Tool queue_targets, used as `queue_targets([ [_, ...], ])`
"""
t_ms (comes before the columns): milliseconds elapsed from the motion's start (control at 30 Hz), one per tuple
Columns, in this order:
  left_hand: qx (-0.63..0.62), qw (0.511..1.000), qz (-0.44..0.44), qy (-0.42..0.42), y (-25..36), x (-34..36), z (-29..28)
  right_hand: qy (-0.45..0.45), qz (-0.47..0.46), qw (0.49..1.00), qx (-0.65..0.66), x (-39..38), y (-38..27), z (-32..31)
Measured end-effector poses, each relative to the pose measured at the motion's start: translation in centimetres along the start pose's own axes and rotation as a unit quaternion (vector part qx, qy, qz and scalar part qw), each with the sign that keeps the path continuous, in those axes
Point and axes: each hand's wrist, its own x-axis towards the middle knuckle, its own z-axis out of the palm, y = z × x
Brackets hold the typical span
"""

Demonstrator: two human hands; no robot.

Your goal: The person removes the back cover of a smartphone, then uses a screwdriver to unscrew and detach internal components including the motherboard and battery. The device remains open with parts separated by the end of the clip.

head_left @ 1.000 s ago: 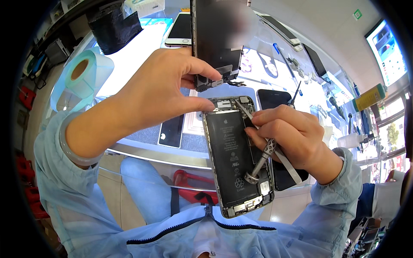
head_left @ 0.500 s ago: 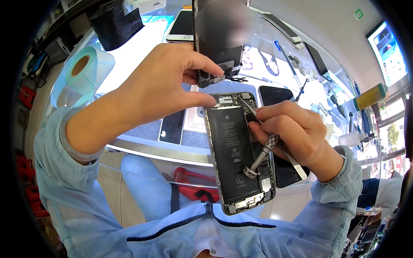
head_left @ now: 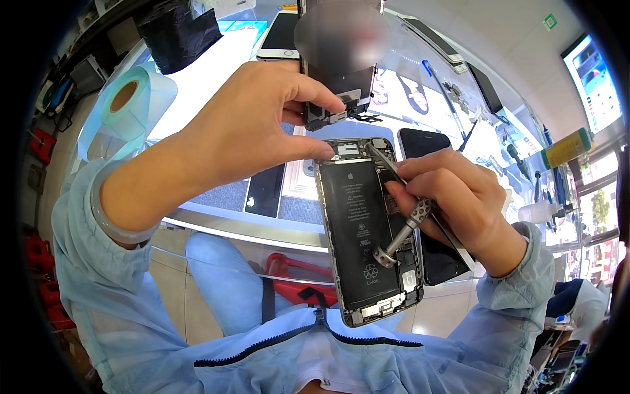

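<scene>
An opened phone body (head_left: 348, 203) is tilted over the near table edge, its black battery and inner parts bare. My left hand (head_left: 252, 125) is closed on the opened phone, thumb on the body's top left corner. Its fingers grip the lower end of the raised screen assembly (head_left: 342, 84), which stands up beyond the body. My right hand (head_left: 462, 200) pinches metal tweezers (head_left: 386, 159), whose tips reach the body's upper right part; whether they touch a part is too small to tell. A silver screwdriver (head_left: 401, 238) is also held in that hand, slanting over the battery.
A dark phone (head_left: 426, 141) lies under my right hand. A white phone (head_left: 280, 39), a label roll (head_left: 125, 97) and a black bag (head_left: 177, 38) sit at the far left. Rightward are a blue pen (head_left: 436, 79), more phones and a yellow-green bottle (head_left: 566, 148).
The hands and phone parts have shifted very slightly right in view. The tweezers have turned a little in my right hand, their tips staying near the body's upper right.
</scene>
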Motion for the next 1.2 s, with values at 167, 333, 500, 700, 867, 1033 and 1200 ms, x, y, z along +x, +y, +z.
queue_targets([
  [167,0.009,1.000,0.002,0.004,-0.11,-0.09,0.02,-0.010,-0.009,1.000,-0.013,0.00,-0.01,-0.15],
  [333,0.004,1.000,0.014,0.005,-0.09,-0.12,0.02,-0.017,-0.015,1.000,-0.011,-0.12,0.21,-0.18],
  [500,0.005,1.000,0.010,0.003,-0.15,-0.15,-0.03,-0.043,0.009,0.999,0.006,-0.14,0.09,-0.61],
  [700,0.001,1.000,0.004,0.002,-0.08,-0.16,-0.03,-0.049,0.032,0.998,0.021,-0.07,-0.09,-0.80],
  [867,0.000,1.000,0.002,0.004,-0.15,-0.09,0.03,-0.043,0.041,0.998,0.035,-0.10,-0.09,-0.69],
  [1033,0.002,1.000,0.002,0.001,-0.13,-0.17,-0.09,-0.041,0.019,0.998,0.039,-0.16,0.15,-0.51],
  [1200,0.004,1.000,-0.001,0.001,-0.09,-0.15,-0.01,-0.046,-0.011,0.999,0.024,-0.22,0.56,-0.36],
])
